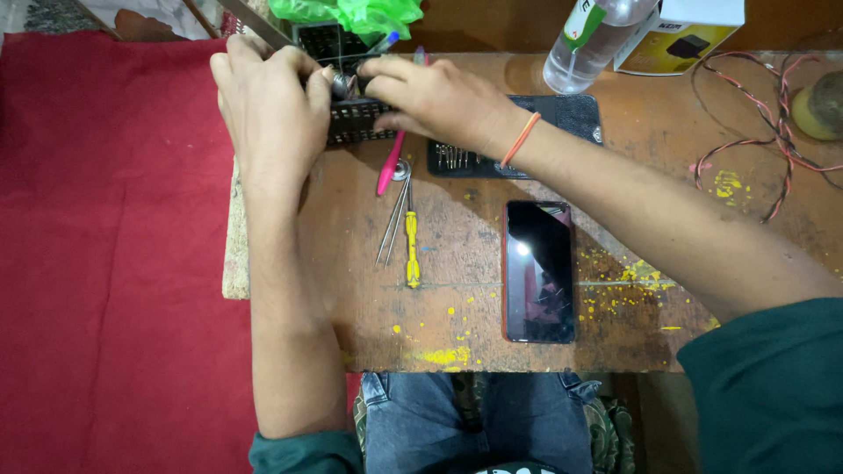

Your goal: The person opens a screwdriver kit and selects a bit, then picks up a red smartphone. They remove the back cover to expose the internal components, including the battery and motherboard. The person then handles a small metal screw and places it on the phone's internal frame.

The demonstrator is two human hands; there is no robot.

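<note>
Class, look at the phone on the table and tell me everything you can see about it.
The phone is a flat, dark rectangle with rounded corners, lying face up on the worn wooden table. Its glossy black screen is off, reflects a bright light spot, and looks cracked low down. It lies lengthwise, right of the yellow screwdriver, among yellow paint flecks. Neither hand touches it.

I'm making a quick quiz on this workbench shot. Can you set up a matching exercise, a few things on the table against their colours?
Things:
1. screwdriver
2. phone
3. pen
4. plastic bag

Colours:
a. green
b. pink
c. black
d. yellow

Pairs: 1-d, 2-c, 3-b, 4-a
</note>
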